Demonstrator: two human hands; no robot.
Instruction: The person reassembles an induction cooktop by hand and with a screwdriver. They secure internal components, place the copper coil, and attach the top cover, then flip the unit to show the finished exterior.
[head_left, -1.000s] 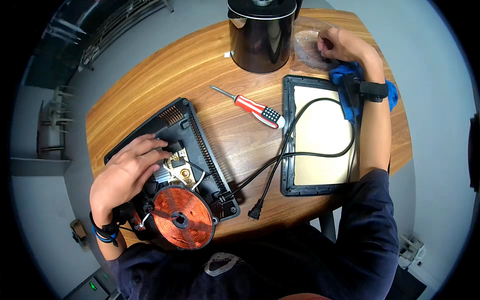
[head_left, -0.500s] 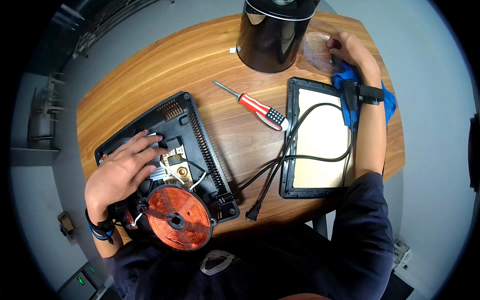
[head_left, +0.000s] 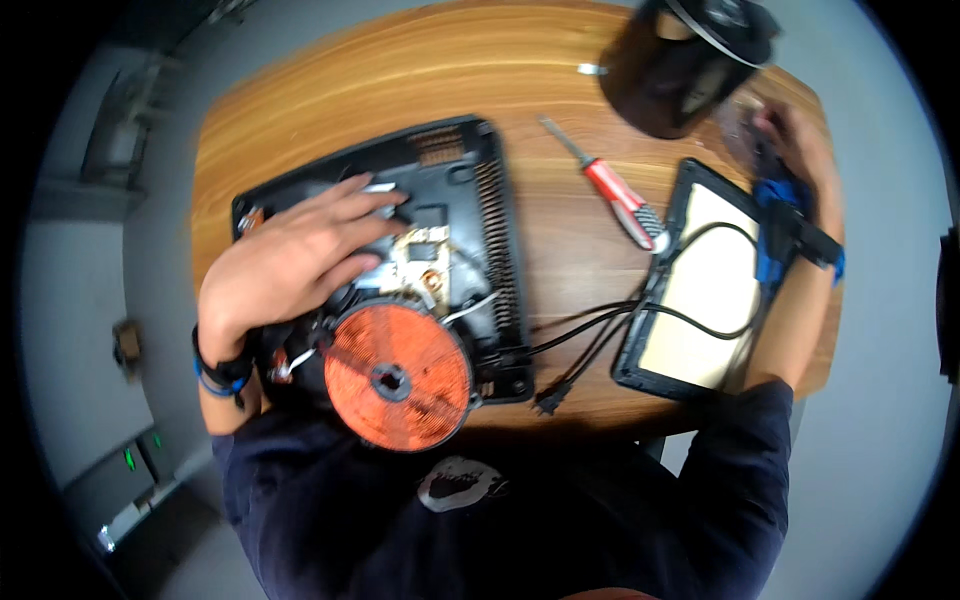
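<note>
My left hand [head_left: 300, 250] lies with fingers stretched and apart over the opened induction cooker base [head_left: 505, 330], above a circuit board [head_left: 415, 265] and a partly covered pale metal part [head_left: 385, 205]. A round copper coil [head_left: 430, 375] rests tilted on the base's near edge, wires running to it. At the far right, my right hand [head_left: 797, 150] is at a crumpled clear plastic bag [head_left: 738, 130]; its fingers are blurred. A blue cloth [head_left: 770, 262] lies under that wrist. Beside it is a black-framed panel [head_left: 690, 300] with a pale inner face.
A red, white and black screwdriver [head_left: 620, 198] lies between base and panel. The black power cord [head_left: 595, 315] loops over the panel, its plug [head_left: 548, 400] near the front edge. A black kettle-like container [head_left: 672, 75] stands at the back right of the wooden table [head_left: 560, 240].
The view has swung, so the table's things now sit farther right and higher. My left hand still lies over the base, and my right hand remains by the plastic bag.
</note>
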